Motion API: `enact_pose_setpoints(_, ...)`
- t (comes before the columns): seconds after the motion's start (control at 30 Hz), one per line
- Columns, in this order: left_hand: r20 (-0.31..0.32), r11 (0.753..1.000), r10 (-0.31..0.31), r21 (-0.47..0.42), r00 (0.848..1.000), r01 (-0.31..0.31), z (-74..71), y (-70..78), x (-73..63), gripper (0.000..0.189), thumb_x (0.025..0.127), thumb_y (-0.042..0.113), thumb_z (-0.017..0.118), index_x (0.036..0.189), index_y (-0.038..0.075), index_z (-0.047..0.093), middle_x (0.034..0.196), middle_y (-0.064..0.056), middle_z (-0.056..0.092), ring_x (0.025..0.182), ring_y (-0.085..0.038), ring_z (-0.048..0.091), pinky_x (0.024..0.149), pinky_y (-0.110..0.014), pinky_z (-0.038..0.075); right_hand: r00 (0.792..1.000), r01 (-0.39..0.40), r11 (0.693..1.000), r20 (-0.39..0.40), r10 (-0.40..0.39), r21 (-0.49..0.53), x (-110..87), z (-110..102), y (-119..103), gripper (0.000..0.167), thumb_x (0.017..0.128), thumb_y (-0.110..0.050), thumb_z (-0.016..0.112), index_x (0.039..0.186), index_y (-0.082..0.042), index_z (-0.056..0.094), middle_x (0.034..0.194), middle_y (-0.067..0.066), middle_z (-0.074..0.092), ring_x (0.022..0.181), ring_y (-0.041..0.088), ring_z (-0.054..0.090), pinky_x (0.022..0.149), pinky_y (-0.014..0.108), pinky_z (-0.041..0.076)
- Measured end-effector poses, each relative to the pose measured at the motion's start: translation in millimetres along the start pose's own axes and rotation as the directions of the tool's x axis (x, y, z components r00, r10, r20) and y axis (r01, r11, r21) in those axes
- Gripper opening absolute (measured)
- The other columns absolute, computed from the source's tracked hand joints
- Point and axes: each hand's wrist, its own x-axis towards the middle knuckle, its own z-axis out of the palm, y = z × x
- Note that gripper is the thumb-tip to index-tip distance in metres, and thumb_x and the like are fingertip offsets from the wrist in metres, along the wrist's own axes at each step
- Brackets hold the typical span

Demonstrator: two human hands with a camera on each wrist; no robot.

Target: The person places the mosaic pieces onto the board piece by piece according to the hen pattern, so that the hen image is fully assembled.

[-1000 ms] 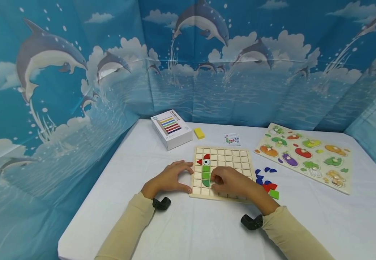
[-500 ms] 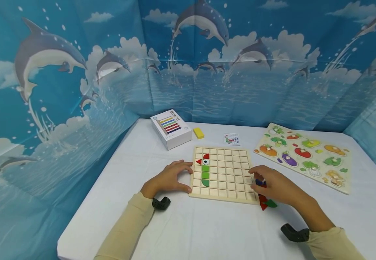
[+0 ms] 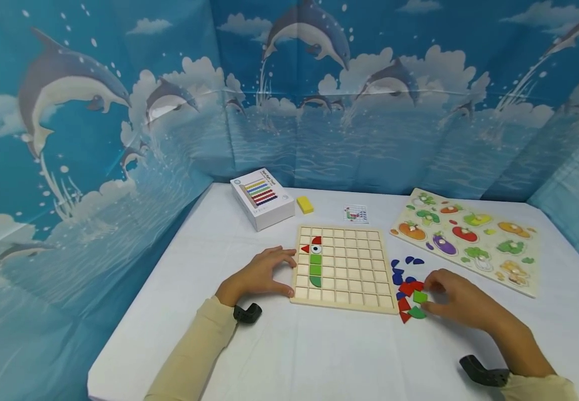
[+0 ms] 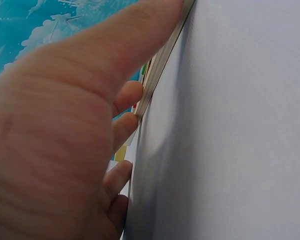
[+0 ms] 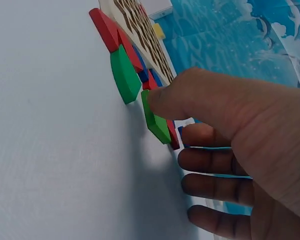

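At the center of the head view, a little below the middle, we saw the left hand with its thumb and fingers spread wide apart, their tips along the left edge of the wooden grid board. At the lower right of the frame, the right hand had its thumb and index finger apart, just beside the light green square. In the right wrist view its thumb tip overlapped that square, but we could not tell whether they touched; its other fingers were loosely bent.

The square lay among the loose pieces just off the board's right edge, with red pieces next to it, a dark green quarter piece below it and blue pieces above.

On the board's left part we counted a red quarter piece, a red triangle, an eye tile, two green squares and a green quarter piece.

Behind the board, near the frame's center, we noticed a white box, a yellow block and a small picture card. A vegetable puzzle lay at the right.
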Motion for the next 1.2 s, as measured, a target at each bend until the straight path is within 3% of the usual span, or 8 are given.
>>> enact_pose_setpoints(0.1, -0.002, 1.000, 0.002, -0.003, 1.000, -0.002, 0.2, -0.6, -0.4, 0.061, 0.075, 0.051, 0.087, 0.125, 0.026, 0.061, 0.159, 0.006, 0.039, 0.151, -0.027, 0.019, 0.119, -0.053, 0.017, 1.000, 0.027, 0.999, -0.012, -0.028, -0.044, 2.3, 3, 2, 0.033, 0.075, -0.027, 0.090, 0.093, -0.013, 0.066, 0.092, -0.003, 0.060, 0.089, 0.020, 0.057, 0.086, 0.051, 0.055)
enact_pose_setpoints(0.23, -0.006, 1.000, 0.008, -0.004, 1.000, -0.008, 1.0, -2.0, 0.2, 0.061, 0.075, 0.052, 0.087, 0.125, 0.027, 0.061, 0.159, 0.007, 0.039, 0.151, -0.026, 0.020, 0.119, -0.052, 0.017, 0.998, 0.048, 0.996, -0.025, -0.050, -0.069, 3.7, 4, 4, 0.030, 0.075, -0.026, 0.090, 0.089, -0.014, 0.066, 0.089, -0.004, 0.059, 0.087, 0.019, 0.056, 0.084, 0.050, 0.056)
enact_pose_setpoints(0.77, -0.008, 1.000, 0.014, -0.008, 1.000, -0.014, 2.6, -4.3, 1.6, 0.062, 0.075, 0.053, 0.087, 0.125, 0.028, 0.061, 0.159, 0.008, 0.039, 0.151, -0.025, 0.019, 0.119, -0.053, 0.016, 0.998, 0.033, 0.998, -0.043, -0.035, -0.052, -1.3, 5, 13, 0.028, 0.075, -0.021, 0.089, 0.092, -0.013, 0.069, 0.091, -0.004, 0.060, 0.086, 0.019, 0.056, 0.084, 0.049, 0.056)
enact_pose_setpoints(0.93, -0.005, 1.000, 0.008, -0.013, 1.000, -0.008, 2.4, -3.5, 0.7, 0.062, 0.075, 0.053, 0.087, 0.125, 0.028, 0.061, 0.159, 0.009, 0.038, 0.151, -0.025, 0.019, 0.119, -0.052, 0.016, 0.996, 0.056, 0.997, -0.063, -0.059, -0.047, -1.7, 7, 12, 0.031, 0.075, -0.019, 0.089, 0.098, -0.011, 0.070, 0.095, -0.004, 0.062, 0.089, 0.020, 0.057, 0.086, 0.052, 0.055)
enact_pose_setpoints(1.2, -0.006, 1.000, 0.003, -0.006, 1.000, -0.003, 2.1, -2.6, -0.5, 0.061, 0.076, 0.053, 0.086, 0.125, 0.028, 0.061, 0.159, 0.009, 0.039, 0.151, -0.024, 0.020, 0.119, -0.052, 0.017, 0.993, 0.081, 0.993, -0.079, -0.088, -0.081, -0.6, 9, 13, 0.027, 0.076, -0.020, 0.088, 0.096, -0.016, 0.071, 0.095, -0.005, 0.062, 0.090, 0.018, 0.056, 0.085, 0.048, 0.056)
